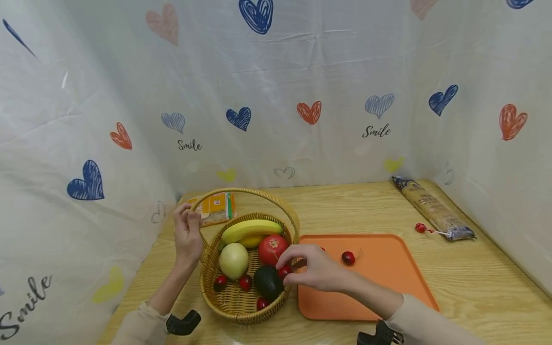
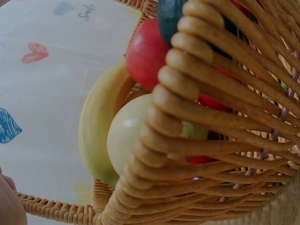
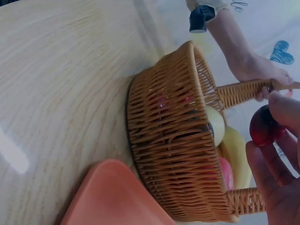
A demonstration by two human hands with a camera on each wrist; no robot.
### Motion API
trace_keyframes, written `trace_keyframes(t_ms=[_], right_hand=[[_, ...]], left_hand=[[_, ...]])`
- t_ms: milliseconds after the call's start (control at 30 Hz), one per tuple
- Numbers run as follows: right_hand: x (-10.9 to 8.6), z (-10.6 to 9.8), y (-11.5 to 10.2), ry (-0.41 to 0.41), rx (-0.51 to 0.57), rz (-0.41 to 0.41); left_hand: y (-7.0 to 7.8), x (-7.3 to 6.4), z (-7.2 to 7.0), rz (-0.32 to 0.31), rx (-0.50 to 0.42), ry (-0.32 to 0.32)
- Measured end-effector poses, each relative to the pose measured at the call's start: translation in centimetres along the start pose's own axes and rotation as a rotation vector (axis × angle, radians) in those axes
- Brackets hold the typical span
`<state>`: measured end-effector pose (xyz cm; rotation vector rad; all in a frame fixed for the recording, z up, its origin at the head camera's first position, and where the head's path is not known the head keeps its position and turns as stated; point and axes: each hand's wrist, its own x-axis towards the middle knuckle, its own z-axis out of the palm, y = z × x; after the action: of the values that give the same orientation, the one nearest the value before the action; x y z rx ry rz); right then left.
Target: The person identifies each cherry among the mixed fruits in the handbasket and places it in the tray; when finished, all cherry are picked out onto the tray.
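Note:
My left hand (image 1: pixel 188 239) grips the left side of the handle (image 1: pixel 254 192) of a wicker basket (image 1: pixel 241 317). Over the basket's right rim, my right hand (image 1: pixel 319 268) pinches a dark red cherry (image 3: pixel 265 125) between thumb and fingers. Inside the basket lie bananas (image 1: pixel 250 231), a red pomegranate-like fruit (image 1: pixel 270 247), a pale green round fruit (image 1: pixel 234 261) and a dark green avocado-like fruit (image 1: pixel 266 282). Several cherries (image 1: pixel 245 282) sit low in it too. In the left wrist view, the woven wall hides part of the fruit.
An orange tray (image 1: pixel 388 254) lies right of the basket, bearing a cherry (image 1: pixel 348 258) and another mostly hidden behind my right hand. Farther right are a red lollipop (image 1: pixel 420 228) and a long plastic-wrapped package (image 1: pixel 433 206). Behind the basket lies an orange packet (image 1: pixel 217 206).

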<state>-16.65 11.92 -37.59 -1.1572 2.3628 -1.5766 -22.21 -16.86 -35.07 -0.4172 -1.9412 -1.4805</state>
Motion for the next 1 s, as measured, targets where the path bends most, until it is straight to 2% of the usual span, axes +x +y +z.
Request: trace_keyframes(t_ms=[233,467,567,700,833,1000], right_hand=[[-2.4,-2.1,0.1,0.017,0.081,0.017],[-5.2,-4.7,1.1,0.049,0.05,0.003],[-6.2,-6.0,2.1,0.077,0.038,0.055],[-7.5,-8.1,3.8,0.158,0.009,0.14],[-9.0,-10.0,5.2,0.258,-0.071,0.211],[-11.3,-12.0,6.7,0.338,-0.178,0.278]], left_hand=[[-0.1,-0.1,0.0,0.008,-0.019,0.001],[0.1,-0.1,0.0,0.001,0.004,-0.005],[0.2,-0.1,-0.1,-0.005,0.002,-0.002],[0.1,-0.1,-0.1,-0.005,-0.012,-0.002],[-0.1,-0.1,-0.1,0.0,-0.031,-0.004],[0.0,-0.1,0.0,0.006,-0.028,0.0]])
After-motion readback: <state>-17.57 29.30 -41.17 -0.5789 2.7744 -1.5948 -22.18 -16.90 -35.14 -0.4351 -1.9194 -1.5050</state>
